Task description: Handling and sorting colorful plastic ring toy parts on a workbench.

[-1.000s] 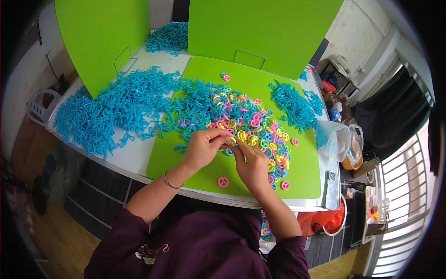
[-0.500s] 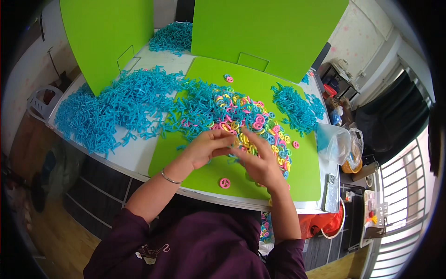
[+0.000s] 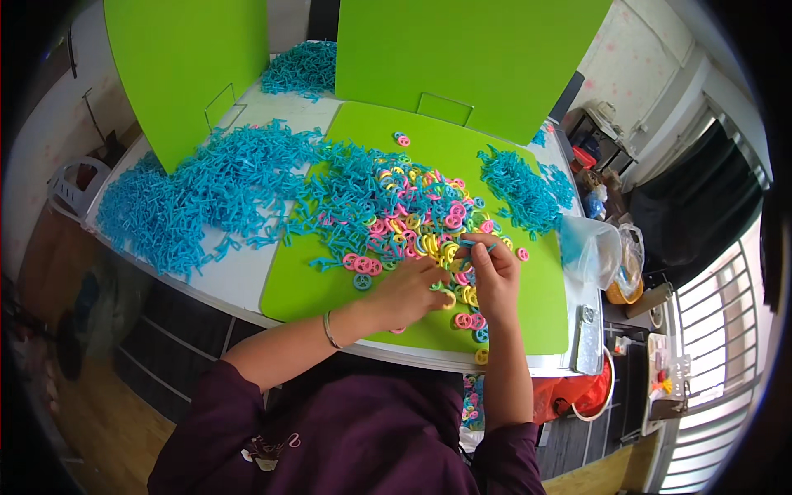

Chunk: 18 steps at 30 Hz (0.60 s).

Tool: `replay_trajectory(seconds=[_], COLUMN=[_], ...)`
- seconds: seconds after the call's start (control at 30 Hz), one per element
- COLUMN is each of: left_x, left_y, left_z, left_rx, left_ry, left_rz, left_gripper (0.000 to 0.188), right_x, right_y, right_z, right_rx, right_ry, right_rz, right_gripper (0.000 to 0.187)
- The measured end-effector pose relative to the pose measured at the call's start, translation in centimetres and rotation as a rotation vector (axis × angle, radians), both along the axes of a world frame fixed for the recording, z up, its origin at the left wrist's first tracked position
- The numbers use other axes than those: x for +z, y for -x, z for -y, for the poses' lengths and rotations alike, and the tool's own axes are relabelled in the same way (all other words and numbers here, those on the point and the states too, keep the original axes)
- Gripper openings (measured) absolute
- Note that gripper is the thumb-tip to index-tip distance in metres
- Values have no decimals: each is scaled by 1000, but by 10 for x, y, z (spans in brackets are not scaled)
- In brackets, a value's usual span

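My left hand is closed at the near edge of a heap of small spoked plastic wheels in pink, yellow, blue and green. Between its fingertips shows a yellow wheel, with a bit of green beside it. To its right, my right hand pinches a small blue plastic piece between thumb and fingers. More loose wheels, such as a pink one and a blue one, lie near my hands on the green mat. My left hand hides some of the mat and a pink wheel.
Blue plastic pieces form a large pile on the white table at left and a smaller one at right. Upright green boards stand behind the mat. A clear plastic tub and a phone-like object sit along the right edge.
My hands have moved apart and slightly right; the right now pinches a blue piece, the left a yellow wheel. Several wheels show left of my left hand where it was before.
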State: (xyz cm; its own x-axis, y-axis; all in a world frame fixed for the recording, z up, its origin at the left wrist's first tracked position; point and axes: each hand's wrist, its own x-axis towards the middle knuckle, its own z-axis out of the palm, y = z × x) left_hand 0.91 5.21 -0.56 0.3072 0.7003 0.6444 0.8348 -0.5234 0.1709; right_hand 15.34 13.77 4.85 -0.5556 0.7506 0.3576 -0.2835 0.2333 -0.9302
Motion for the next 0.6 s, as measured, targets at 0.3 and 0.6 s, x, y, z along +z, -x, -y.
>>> replay_trajectory(seconds=[0.3, 0.6], left_x=[24, 25], left_y=[37, 28], left_z=[-2, 5], left_rx=[12, -6], left_ry=[339, 151], left_rz=[1178, 1033], left_gripper=[12, 9], right_x=[-6, -13], right_y=[9, 24], right_z=[-2, 11], right_rx=[159, 240], right_ry=[450, 644], right_rz=[20, -84], right_gripper=[6, 9])
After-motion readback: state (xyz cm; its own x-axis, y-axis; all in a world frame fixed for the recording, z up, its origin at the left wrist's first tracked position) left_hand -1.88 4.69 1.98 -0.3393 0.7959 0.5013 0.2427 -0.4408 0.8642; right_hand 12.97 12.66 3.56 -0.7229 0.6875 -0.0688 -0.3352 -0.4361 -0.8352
